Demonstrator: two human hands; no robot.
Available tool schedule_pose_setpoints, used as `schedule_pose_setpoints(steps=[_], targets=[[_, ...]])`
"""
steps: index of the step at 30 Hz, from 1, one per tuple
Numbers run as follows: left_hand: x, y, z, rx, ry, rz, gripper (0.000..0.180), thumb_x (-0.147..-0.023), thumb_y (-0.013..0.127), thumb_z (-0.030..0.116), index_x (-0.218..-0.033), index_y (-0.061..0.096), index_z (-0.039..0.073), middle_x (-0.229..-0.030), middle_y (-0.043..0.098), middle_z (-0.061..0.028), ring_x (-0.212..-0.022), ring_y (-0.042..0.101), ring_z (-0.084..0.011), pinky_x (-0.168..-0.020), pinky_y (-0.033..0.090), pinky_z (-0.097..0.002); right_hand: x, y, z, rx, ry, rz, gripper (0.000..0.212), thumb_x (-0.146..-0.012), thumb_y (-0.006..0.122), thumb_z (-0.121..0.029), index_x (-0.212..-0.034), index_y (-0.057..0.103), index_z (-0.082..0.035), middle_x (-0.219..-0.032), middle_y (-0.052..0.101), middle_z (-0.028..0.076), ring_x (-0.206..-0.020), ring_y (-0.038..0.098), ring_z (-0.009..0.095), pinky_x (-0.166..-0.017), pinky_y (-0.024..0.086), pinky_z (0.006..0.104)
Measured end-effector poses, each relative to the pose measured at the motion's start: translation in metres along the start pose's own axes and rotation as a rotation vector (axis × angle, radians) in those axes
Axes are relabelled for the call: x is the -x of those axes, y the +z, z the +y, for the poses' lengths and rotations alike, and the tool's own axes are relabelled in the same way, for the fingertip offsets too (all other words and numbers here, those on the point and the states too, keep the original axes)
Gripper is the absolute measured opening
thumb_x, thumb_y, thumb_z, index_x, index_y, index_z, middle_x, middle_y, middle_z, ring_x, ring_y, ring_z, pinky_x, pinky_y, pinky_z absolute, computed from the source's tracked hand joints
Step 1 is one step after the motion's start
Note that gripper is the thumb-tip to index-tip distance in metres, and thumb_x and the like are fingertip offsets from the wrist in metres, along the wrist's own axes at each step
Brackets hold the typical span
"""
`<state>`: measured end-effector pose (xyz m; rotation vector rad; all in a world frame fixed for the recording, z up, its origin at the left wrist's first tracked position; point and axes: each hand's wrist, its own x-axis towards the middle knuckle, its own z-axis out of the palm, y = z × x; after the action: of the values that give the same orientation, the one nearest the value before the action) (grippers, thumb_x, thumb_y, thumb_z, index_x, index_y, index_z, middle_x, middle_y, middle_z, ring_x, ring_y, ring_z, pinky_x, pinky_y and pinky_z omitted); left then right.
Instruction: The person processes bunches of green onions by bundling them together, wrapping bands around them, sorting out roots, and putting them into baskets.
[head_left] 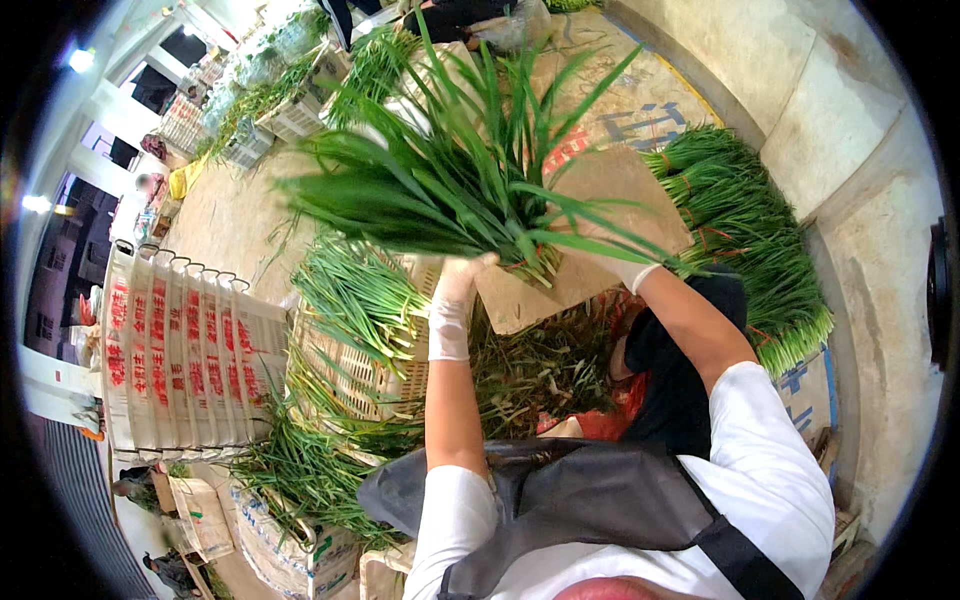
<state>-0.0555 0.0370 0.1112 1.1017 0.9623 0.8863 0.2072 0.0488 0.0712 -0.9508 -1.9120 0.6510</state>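
Note:
A large bunch of garlic chives [470, 195] spreads out in front of me, dark green leaves pointing away and pale stem ends toward me. My left hand [460, 280], in a thin white glove, is closed round its left side near the stem ends. A red tie shows at the base. My right hand [622, 262], also gloved, is at the right of the bunch; drooping leaves cover its fingers, so its grip is hidden. Both hands are over a flat brown board [640, 195]. Loose chives [355, 290] lie on a cream plastic basket [345, 365] beside my left forearm.
Tied green bunches [750, 240] lie in a row along the concrete wall [860, 150] at right. Nested white crates [190, 350] stand at left. Leaf scraps [530, 370] cover the ground below the board. Farther off are more greens [270, 85] and other people.

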Motion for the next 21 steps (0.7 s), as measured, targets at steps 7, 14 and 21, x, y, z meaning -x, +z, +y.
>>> schedule_pose_setpoints(steps=[7,14,21], targets=[[-0.021,0.068,0.034,0.051,0.368,0.114,0.056,-0.071,0.072,0.01,-0.122,0.05,-0.004,-0.116,0.059,-0.0118,-0.106,0.055,-0.024,-0.098,0.039,-0.034,-0.013,-0.022,-0.004,0.608,-0.139,-0.277,0.029,-0.089,0.048,-0.023,-0.107,0.061,-0.003,-0.101,0.062,0.018,-0.094,0.058,0.033,-0.085,0.046,0.0382],[-0.018,0.045,0.011,-0.023,0.339,0.017,0.052,-0.07,0.077,0.008,-0.116,0.055,0.0,-0.109,0.062,-0.0083,-0.097,0.059,-0.0194,-0.09,0.045,-0.0316,-0.004,-0.023,-0.061,0.359,0.472,-0.449,0.03,-0.092,0.043,-0.025,-0.1,0.062,-0.003,-0.11,0.061,0.015,-0.103,0.056,0.031,-0.085,0.047,0.0391],[-0.043,0.054,0.03,-0.105,0.376,0.104,0.043,-0.077,0.073,0.02,-0.109,0.057,-0.003,-0.103,0.064,-0.0109,-0.089,0.061,-0.0174,-0.08,0.049,-0.0298,0.013,-0.001,-0.061,0.234,0.447,-0.101,0.031,-0.094,0.043,-0.022,-0.112,0.059,-0.002,-0.116,0.059,0.015,-0.103,0.058,0.027,-0.089,0.046,0.0371]])
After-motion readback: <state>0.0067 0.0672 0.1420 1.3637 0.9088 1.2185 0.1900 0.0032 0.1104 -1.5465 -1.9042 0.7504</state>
